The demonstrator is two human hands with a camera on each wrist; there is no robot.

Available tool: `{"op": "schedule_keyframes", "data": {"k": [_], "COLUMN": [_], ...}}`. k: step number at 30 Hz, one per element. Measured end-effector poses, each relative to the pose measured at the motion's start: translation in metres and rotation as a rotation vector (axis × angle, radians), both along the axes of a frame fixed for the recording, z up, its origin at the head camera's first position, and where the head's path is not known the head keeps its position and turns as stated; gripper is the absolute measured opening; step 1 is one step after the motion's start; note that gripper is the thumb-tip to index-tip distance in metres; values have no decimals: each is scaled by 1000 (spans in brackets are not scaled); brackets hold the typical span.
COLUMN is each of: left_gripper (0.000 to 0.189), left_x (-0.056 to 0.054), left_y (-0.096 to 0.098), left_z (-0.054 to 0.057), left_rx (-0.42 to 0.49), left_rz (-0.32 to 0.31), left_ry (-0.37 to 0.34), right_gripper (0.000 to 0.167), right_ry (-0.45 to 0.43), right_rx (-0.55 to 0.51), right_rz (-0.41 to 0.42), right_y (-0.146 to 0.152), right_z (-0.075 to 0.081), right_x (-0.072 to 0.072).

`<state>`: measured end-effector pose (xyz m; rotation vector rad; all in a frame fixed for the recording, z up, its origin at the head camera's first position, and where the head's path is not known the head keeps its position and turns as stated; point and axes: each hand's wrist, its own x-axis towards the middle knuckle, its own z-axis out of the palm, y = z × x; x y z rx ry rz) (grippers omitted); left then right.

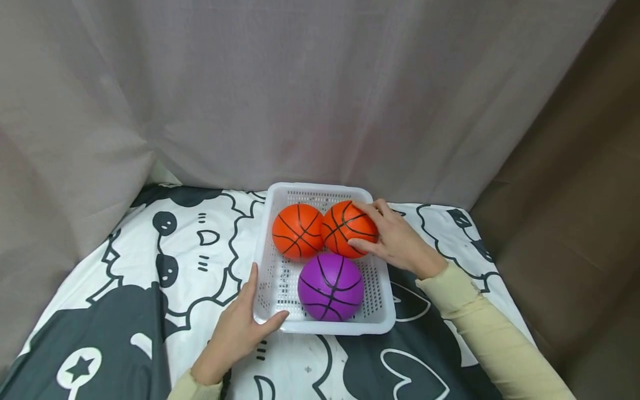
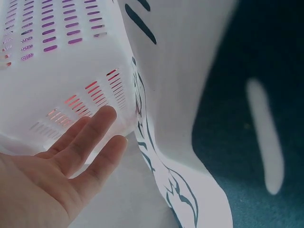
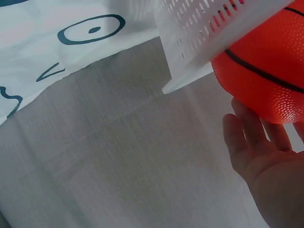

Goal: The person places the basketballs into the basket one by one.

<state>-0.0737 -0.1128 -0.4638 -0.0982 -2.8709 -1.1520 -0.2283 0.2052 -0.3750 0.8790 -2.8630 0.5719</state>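
A white plastic basket (image 1: pixel 387 325) holds two orange toy basketballs and a purple one. My right hand (image 1: pixel 400 239) grips the right orange ball (image 1: pixel 345 230), thumb on its near side and fingers over its far side. The left orange ball (image 1: pixel 295 233) sits beside it, and the purple ball (image 1: pixel 331 289) lies nearer the front rim. In the right wrist view, fingers curve along the underside of the orange ball (image 3: pixel 270 71). My left hand (image 1: pixel 240 328) rests at the basket's front left corner, thumb by the front rim, fairly straight fingers along the slotted outer wall (image 2: pixel 47 80).
Under the basket spreads a black-and-white cartoon-print cloth (image 1: pixel 200 250). A grey curtain (image 1: pixel 300 100) hangs right behind the basket, and a darker brown drape (image 1: pixel 575 250) hangs on the right side.
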Motion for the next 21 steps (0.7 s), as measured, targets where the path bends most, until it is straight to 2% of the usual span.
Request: {"op": "schedule_keyframes", "data": {"k": [6, 13, 21], "left_gripper": [113, 114, 113], "left_x": [-1, 0, 1], "left_y": [0, 1, 0], "left_z": [0, 0, -1], "left_rx": [1, 8, 11], "left_rz": [-1, 0, -5], "left_ry": [-13, -16, 25], "right_gripper": [80, 77, 77], "right_ry": [-41, -65, -155], "right_rx": [-34, -141, -229], "right_rz": [-27, -56, -99], "right_y": [2, 7, 5], "right_z": [-7, -24, -32], "right_x": [-2, -2, -2]}}
